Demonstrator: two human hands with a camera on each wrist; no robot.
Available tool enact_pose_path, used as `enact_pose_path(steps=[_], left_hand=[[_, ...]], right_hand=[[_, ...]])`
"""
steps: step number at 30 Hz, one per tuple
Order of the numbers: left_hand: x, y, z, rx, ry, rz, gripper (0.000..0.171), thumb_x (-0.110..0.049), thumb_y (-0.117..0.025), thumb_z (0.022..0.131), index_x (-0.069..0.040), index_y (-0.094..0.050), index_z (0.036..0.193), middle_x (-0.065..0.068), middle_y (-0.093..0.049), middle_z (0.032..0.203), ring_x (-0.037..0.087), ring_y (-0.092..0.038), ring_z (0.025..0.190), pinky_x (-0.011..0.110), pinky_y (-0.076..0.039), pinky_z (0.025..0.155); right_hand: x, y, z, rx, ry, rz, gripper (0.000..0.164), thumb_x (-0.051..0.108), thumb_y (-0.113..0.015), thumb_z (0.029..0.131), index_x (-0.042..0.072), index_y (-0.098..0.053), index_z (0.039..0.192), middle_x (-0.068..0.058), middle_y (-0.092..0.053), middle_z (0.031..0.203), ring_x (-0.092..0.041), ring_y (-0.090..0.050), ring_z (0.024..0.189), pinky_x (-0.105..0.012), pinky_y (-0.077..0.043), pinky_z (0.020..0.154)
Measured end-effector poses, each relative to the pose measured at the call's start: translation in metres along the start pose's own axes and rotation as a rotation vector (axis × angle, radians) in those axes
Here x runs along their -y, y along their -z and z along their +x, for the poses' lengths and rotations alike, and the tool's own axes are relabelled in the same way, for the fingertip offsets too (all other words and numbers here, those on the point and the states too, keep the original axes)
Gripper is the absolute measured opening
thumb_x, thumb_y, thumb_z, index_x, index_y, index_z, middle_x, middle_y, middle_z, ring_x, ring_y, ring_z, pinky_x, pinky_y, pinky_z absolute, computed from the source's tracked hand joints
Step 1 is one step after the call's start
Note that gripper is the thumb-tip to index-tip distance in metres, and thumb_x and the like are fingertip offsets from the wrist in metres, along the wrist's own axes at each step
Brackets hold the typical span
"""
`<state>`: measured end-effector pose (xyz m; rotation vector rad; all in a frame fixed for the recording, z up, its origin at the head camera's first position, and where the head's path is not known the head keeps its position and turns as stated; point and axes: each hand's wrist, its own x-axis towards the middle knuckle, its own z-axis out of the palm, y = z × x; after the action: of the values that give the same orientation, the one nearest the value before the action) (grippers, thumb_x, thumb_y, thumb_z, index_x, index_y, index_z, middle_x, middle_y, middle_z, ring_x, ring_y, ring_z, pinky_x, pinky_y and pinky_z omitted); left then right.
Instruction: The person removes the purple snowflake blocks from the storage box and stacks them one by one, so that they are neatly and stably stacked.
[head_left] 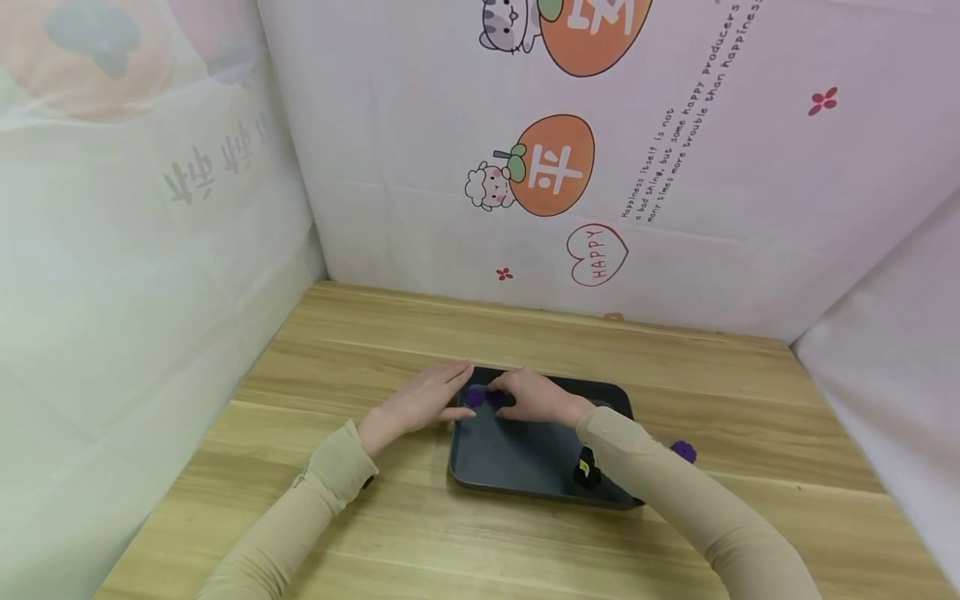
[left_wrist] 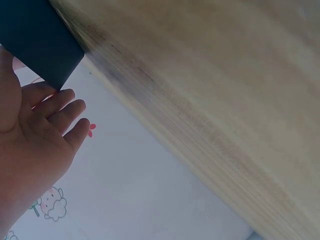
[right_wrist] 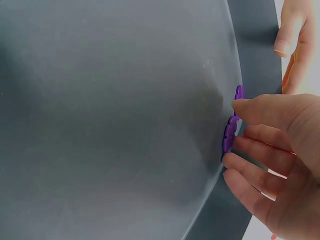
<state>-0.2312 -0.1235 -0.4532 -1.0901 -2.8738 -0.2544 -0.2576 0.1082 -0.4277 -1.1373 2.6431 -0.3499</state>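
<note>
A dark grey rectangular tray (head_left: 517, 467) lies on the wooden table. My left hand (head_left: 423, 396) is at its far left corner, fingers extended along the outside and thumb over the rim; the left wrist view shows its fingers (left_wrist: 62, 107) by the tray corner. Inside the tray, my right hand (head_left: 536, 396) reaches to the far left part. Its thumb and fingers (right_wrist: 250, 177) hold a purple scalloped disc (right_wrist: 230, 134) by the edges. A second purple scalloped disc (head_left: 476, 396) sits just left of it, partly covered by the right thumb in the right wrist view.
In the tray, beside the right forearm, is a black piece with a yellow mark (head_left: 586, 469). Another purple scalloped piece (head_left: 683, 452) shows past the right sleeve, outside the tray. Printed white cloth (head_left: 420, 217) walls the table at the back and sides.
</note>
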Motion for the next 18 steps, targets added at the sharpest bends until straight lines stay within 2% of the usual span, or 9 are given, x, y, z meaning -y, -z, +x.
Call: enact_pose_path(steps=[8, 18], left_hand=[[-0.0006, -0.0003, 0.0002, -0.017, -0.005, -0.001, 0.077, -0.051, -0.056, 0.097, 0.0, -0.038, 0.151, 0.019, -0.041, 0.156, 0.033, -0.045, 0.142, 0.048, -0.041, 0.116], [0.0002, -0.0022, 0.0, -0.015, -0.003, -0.01, 0.076, -0.051, -0.056, 0.097, 0.0, -0.038, 0.151, 0.019, -0.041, 0.156, 0.033, -0.044, 0.142, 0.047, -0.041, 0.117]], right_hand=[[0.0019, 0.0006, 0.0008, -0.009, -0.014, -0.013, 0.04, 0.014, -0.072, 0.09, 0.0, -0.065, 0.127, -0.015, -0.068, 0.126, -0.028, -0.066, 0.116, -0.043, -0.056, 0.098], [0.0017, -0.0014, 0.0006, -0.018, -0.011, 0.024, 0.029, 0.005, -0.073, 0.087, 0.003, -0.068, 0.115, -0.013, -0.071, 0.112, -0.022, -0.068, 0.097, -0.036, -0.06, 0.085]])
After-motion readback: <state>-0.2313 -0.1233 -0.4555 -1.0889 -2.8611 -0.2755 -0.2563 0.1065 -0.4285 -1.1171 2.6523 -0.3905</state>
